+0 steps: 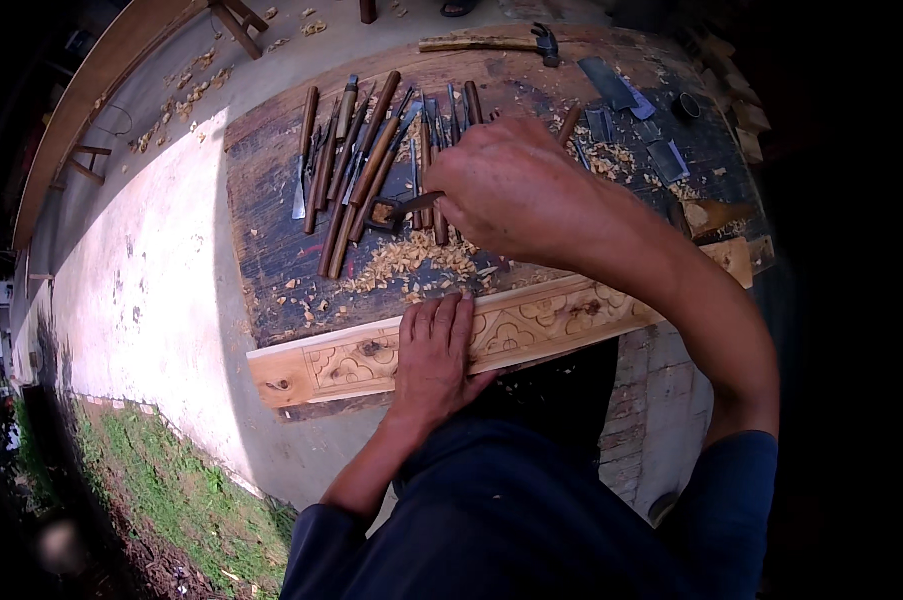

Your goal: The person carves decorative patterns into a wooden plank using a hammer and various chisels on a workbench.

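Right hand [506, 188] grips dark tool [409, 206] beyond carved board [521, 325], which runs left to right under flattened left hand [434, 350].

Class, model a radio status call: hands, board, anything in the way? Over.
Left hand palm-down on board, covering some pattern. Right hand gripping dark tool above bench. Shavings heaped beyond board.

- Claw hammer [491, 44]: noted lying at the far edge of the worktable [266, 185].
- Dark cup [685, 106]: near the table's right side.
- Long wooden bench [121, 45]: observed left.
- Grass [171, 490]: sunlit, lower left.
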`<state>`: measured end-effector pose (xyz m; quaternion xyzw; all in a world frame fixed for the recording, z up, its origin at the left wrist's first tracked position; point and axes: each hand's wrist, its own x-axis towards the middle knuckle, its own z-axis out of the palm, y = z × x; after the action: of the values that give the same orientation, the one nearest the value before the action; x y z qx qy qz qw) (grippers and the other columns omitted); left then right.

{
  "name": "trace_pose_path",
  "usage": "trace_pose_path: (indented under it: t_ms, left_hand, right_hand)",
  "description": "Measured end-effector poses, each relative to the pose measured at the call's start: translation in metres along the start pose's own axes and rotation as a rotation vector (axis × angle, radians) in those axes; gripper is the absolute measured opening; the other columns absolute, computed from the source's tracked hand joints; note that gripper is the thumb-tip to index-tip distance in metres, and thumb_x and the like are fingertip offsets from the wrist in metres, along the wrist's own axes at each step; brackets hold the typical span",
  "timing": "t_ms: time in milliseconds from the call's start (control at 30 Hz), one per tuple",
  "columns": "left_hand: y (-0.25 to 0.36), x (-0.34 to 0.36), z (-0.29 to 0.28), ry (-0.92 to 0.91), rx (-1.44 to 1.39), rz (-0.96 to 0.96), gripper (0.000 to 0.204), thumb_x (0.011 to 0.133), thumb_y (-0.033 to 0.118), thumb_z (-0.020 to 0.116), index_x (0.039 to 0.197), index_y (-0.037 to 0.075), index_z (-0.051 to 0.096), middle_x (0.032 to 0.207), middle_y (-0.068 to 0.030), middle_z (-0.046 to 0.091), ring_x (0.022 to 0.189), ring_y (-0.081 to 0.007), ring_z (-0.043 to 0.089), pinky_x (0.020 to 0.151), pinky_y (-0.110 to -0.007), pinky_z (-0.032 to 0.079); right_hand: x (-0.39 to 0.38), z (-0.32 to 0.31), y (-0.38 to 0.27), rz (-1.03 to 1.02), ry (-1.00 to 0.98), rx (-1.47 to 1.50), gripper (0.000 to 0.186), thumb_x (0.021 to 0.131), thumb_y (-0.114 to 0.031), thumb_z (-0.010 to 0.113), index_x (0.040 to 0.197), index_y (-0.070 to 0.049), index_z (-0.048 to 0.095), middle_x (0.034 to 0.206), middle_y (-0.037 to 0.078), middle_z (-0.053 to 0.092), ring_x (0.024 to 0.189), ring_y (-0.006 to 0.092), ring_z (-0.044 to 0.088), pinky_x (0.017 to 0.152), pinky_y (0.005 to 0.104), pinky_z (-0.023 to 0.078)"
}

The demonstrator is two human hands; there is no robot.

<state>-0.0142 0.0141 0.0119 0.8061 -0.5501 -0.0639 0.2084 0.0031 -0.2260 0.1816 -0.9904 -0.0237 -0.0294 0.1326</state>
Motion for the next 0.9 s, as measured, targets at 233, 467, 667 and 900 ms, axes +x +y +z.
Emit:
trace_pose_path:
  t_ms: [233, 467, 667, 900]
  left_hand:
    - [-0.001, 0.000, 0.006, 0.029, -0.006, 0.063, 0.114, 0.075, 0.056, 0.095, 0.162, -0.002, 0.047, 0.152, -0.0251, 0.055, 0.140, -0.0456, 0.052, 0.123, -0.062, 0.036]
    - [0.019, 0.007, 0.016, -0.029, 0.003, 0.067, 0.118, 0.076, 0.063, 0.094, 0.162, -0.001, 0.045, 0.152, -0.0259, 0.057, 0.139, -0.0483, 0.053, 0.121, -0.064, 0.037]
    - [0.056, 0.017, 0.026, 0.107, -0.175, 0.418, 0.095, 0.085, 0.056, 0.092, 0.152, -0.001, 0.058, 0.153, -0.0251, 0.060, 0.139, -0.0465, 0.059, 0.117, -0.062, 0.048]
    - [0.110, 0.050, 0.063, 0.068, -0.267, 1.139, 0.042, 0.110, 0.032, 0.068, 0.136, -0.001, 0.072, 0.141, -0.0187, 0.072, 0.133, -0.0344, 0.070, 0.119, -0.051, 0.054]
  right_hand:
    - [-0.133, 0.013, 0.008, 0.314, 0.573, 0.376, 0.037, 0.099, 0.000, 0.073, 0.136, 0.002, 0.075, 0.104, 0.023, 0.081, 0.089, 0.0310, 0.080, 0.077, 0.0411, 0.062]
    - [-0.301, 0.093, -0.024, 0.956, 0.920, 1.028, 0.029, 0.106, 0.005, 0.063, 0.135, 0.007, 0.066, 0.103, 0.007, 0.074, 0.072, 0.0062, 0.062, 0.064, 0.0217, 0.049]
    - [-0.366, 0.166, -0.103, 1.218, 0.823, 1.080, 0.012, 0.107, 0.000, 0.066, 0.118, 0.003, 0.066, 0.094, 0.004, 0.073, 0.070, 0.0021, 0.058, 0.065, 0.0212, 0.046]
    - [-0.400, 0.198, -0.143, 1.377, 0.885, 1.246, 0.010, 0.111, -0.009, 0.064, 0.114, 0.000, 0.066, 0.082, 0.001, 0.069, 0.062, 0.0029, 0.055, 0.057, 0.0233, 0.041]
